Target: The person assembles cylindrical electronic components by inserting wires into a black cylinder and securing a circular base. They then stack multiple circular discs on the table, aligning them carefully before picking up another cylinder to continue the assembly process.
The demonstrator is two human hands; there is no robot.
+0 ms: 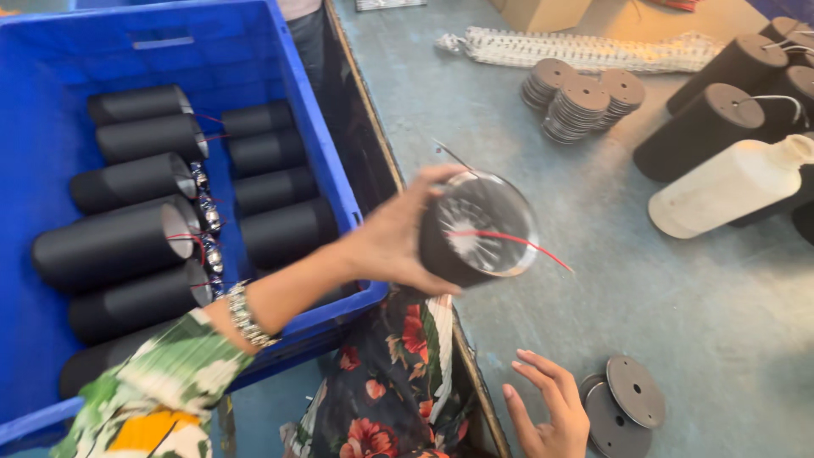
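Note:
My left hand point(392, 237) grips a black cylinder point(475, 229) and holds it over the table's left edge, its open end facing me with a metal rim and a red wire trailing to the right. My right hand point(547, 407) hovers open, palm up, near the table's front edge, just left of two dark round discs point(626, 399). At the left stands a blue plastic crate point(314, 110) with several more black cylinders point(127, 242) lying in two rows, wires at their ends.
On the grey table, stacks of dark discs point(581, 97) lie at the back. Upright black cylinders point(704, 127) and a white plastic bottle point(733, 182) on its side are at the right. A white mesh strip point(585, 51) and a cardboard box point(543, 13) lie beyond.

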